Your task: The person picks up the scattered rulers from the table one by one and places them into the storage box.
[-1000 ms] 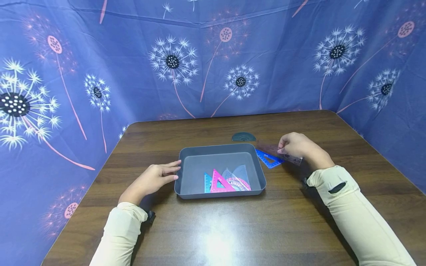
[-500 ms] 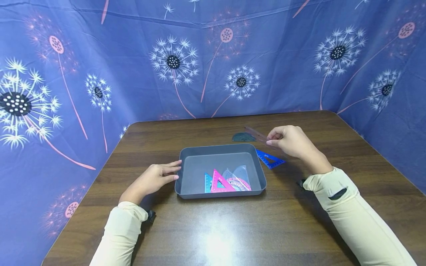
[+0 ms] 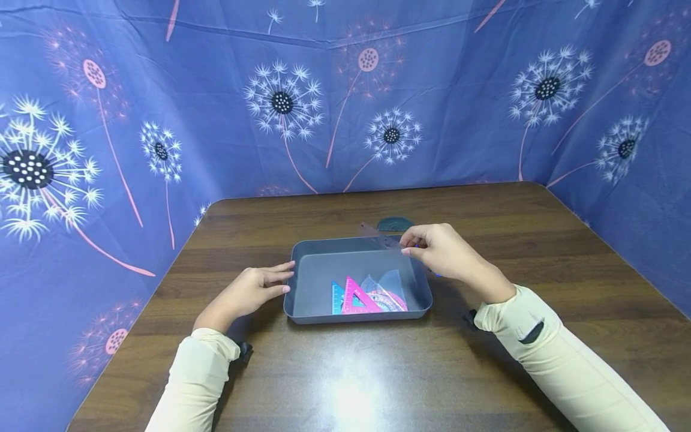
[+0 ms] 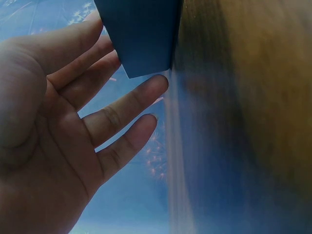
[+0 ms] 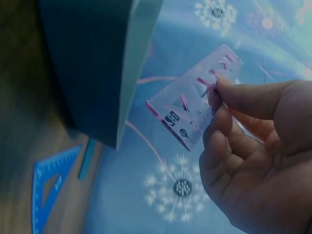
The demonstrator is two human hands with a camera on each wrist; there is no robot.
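**Carrying the clear ruler over the tray**

Holding the clear ruler (image 3: pixel 380 236) pinched between thumb and fingertips, my right hand (image 3: pixel 439 252) has moved left from the table's right side, where it was a second ago, and now sits at the far right corner of the grey tray (image 3: pixel 302 312). The ruler hangs above the tray's far rim, clear of the floor. I judge the pick-up complete and the placing still open.

My left hand (image 3: pixel 251 291) has not moved: fingers straight, tips touching the tray's left wall, gripping nothing.

The pink set square (image 3: pixel 356 298) and other pieces lie in the tray's near right part. The blue set square (image 5: pixel 48 187) and dark protractor (image 3: pixel 395 224) remain on the table.

Writing: the right wrist view shows scale marks and a bold number on the ruler (image 5: pixel 195 100); I cannot read it reliably.
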